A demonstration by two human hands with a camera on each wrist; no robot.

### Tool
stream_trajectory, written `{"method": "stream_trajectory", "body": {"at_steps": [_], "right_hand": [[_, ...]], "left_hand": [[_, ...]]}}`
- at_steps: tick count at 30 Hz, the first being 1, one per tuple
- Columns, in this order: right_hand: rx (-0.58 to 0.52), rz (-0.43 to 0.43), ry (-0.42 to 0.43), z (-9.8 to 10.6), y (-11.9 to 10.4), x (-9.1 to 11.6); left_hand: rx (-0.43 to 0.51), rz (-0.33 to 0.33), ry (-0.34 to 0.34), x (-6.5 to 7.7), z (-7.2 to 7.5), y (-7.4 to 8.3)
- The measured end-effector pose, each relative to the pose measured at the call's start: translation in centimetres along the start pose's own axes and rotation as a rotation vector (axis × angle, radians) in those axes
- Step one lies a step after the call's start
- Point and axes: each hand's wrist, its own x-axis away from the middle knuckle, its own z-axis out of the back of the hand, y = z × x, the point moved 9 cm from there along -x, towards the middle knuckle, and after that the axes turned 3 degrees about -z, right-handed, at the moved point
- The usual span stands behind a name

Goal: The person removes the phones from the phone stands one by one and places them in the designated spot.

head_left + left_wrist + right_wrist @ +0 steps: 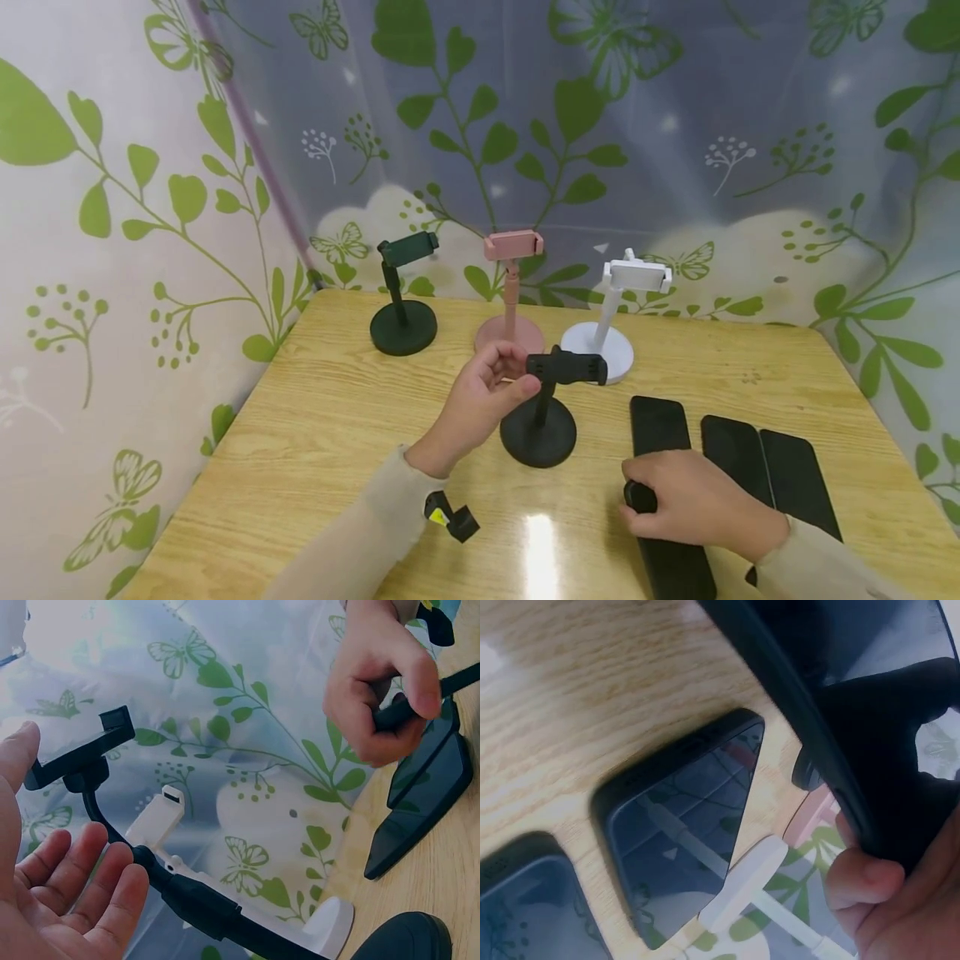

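A black phone stand stands upright near the middle of the table, its clamp turned toward me. My left hand is beside the clamp's left end. In the left wrist view its thumb lies close to or against that end, while the loosely bent fingers are near the stem without gripping it. With my right hand I hold a black phone by its side, thumb and fingers curled round the edge. Part of this phone is hidden behind the hand.
Two more black phones lie side by side at the right. Along the table's back stand a dark green phone stand, a pink one and a white one. A leaf-patterned curtain hangs behind the wooden table.
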Motion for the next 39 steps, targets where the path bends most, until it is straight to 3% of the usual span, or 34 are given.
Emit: {"method": "stream_trajectory", "body": {"at_steps": [6,12,17,23,29,34,39], "right_hand": [[0.012,0.051,-0.056,-0.9,-0.5,-0.4],[0.040,0.222,-0.224,-3.4,-2.0,-0.4],[0.048,0.310,-0.280,-4.9,-2.8,-0.2],[0.132,0.365,-0.235,-4.8,-2.6,0.0],[0.173,0.411,-0.163,-4.5,-2.4,0.1],[0.188,0.412,-0.156,-4.6,-2.3,0.1],[0.193,0.431,-0.163,-4.8,-2.7,0.3]], "left_hand": [[-0.011,0.012,-0.010,0.0,-0.3,0.2],[-0.014,0.020,-0.015,0.0,-0.5,0.2],[-0.019,0.026,-0.018,0.0,-0.6,0.0],[-0.004,0.028,-0.014,0.0,-0.6,-0.3],[0.018,-0.014,-0.034,0.0,-0.6,-0.6],[-0.037,-0.067,-0.077,0.1,-0.5,-0.9],[-0.119,-0.028,-0.053,0.1,0.2,-2.0]]}}
